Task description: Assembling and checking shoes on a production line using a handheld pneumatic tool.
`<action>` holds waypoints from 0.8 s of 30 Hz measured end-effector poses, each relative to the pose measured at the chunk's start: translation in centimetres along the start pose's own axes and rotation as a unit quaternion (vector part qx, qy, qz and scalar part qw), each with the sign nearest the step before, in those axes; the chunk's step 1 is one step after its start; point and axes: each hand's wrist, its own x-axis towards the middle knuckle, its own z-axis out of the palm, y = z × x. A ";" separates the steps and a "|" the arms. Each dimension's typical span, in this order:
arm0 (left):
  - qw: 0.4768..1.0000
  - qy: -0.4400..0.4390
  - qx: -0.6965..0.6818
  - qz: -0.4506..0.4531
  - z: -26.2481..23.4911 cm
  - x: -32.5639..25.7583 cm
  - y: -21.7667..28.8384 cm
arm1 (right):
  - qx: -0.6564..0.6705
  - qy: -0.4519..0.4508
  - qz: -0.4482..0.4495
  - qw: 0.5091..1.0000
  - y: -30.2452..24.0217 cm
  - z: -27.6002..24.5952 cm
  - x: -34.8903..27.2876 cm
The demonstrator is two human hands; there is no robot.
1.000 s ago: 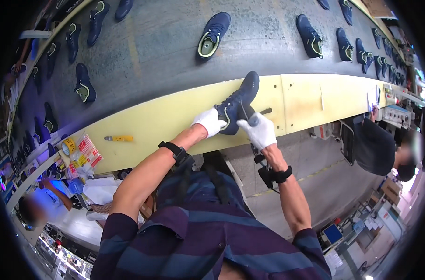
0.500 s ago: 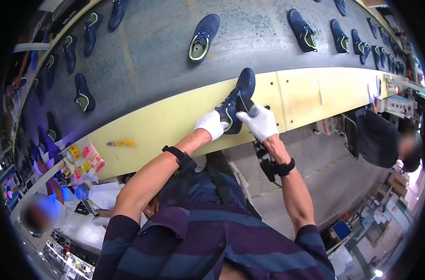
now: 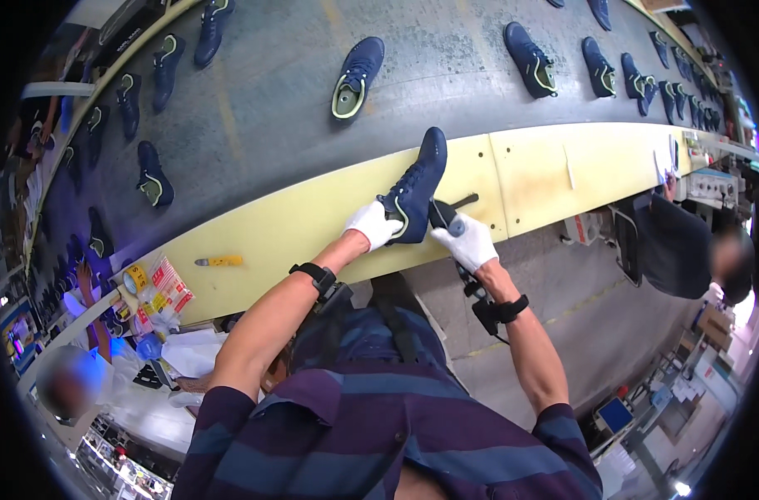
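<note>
Both gloved hands are clamped: your left hand (image 3: 373,223) grips the navy shoe (image 3: 415,188), your right hand (image 3: 471,242) a dark tool (image 3: 448,218); tipped on the yellow ledge (image 3: 313,225), the shoe could slide off.

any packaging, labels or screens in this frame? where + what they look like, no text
Red and white printed packets: flat, at the left end of the yellow ledge.
Yellow tape roll: round, just left of the packets.
Small screen: blue rectangle, lower right, floor level.
Paper slips: white, on the ledge's far right end.
Nothing of this kind at the hands.
</note>
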 end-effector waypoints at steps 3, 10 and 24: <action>0.998 0.011 -0.032 0.058 -1.1 0.3 -1.3 | -0.080 -0.002 -0.013 0.997 2.1 -1.7 1.2; 0.990 0.057 0.121 0.047 -0.9 -3.3 5.9 | -0.139 0.160 0.018 0.977 4.2 -9.9 12.0; 0.975 0.180 0.076 0.107 3.3 -3.0 4.9 | -0.273 -0.054 -0.191 0.941 -7.0 -1.1 2.2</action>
